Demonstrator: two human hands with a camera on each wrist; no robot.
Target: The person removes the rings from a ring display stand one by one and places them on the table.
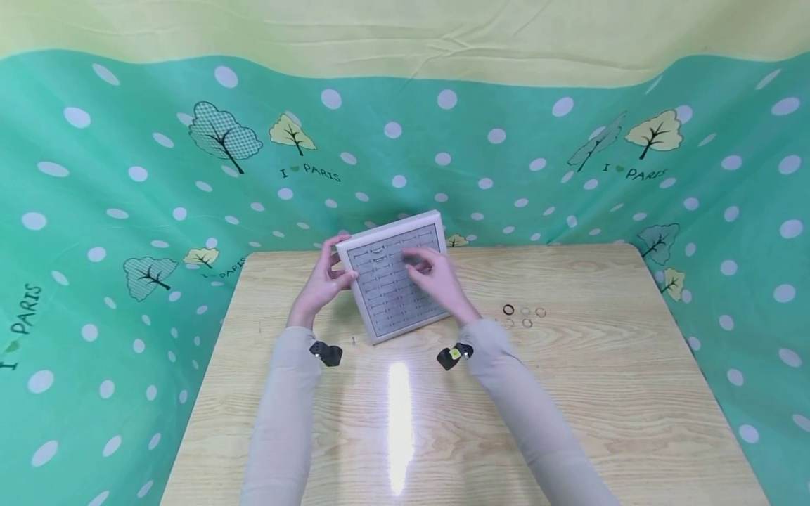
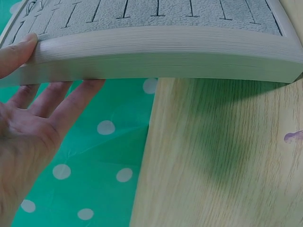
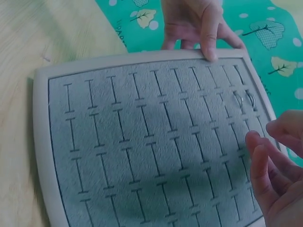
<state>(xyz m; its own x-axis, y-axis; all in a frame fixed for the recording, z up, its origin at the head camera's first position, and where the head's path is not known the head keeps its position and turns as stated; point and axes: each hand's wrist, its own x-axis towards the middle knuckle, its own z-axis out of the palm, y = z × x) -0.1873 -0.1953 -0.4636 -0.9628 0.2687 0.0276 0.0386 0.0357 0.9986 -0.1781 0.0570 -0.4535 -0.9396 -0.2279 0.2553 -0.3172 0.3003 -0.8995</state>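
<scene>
A ring display tray (image 1: 399,281) with a pale frame and grey slotted padding is tilted at the back of the table. Two rings (image 3: 245,100) sit in neighbouring slots near one corner. My left hand (image 1: 325,281) grips the tray's left side; in the left wrist view its thumb (image 2: 19,54) lies on the frame and the other fingers are underneath. Over the padding, to the right of those rings, is my right hand (image 1: 436,277), its fingers bent. A gap shows between its thumb and fingertips in the right wrist view (image 3: 279,165), and I see nothing held there.
Several loose rings lie on the wooden table (image 1: 601,393) right of the tray, among them a black ring (image 1: 508,309). A small purple mark (image 2: 294,137) shows on the wood near the tray. Green dotted cloth (image 1: 354,147) hangs behind and at both sides.
</scene>
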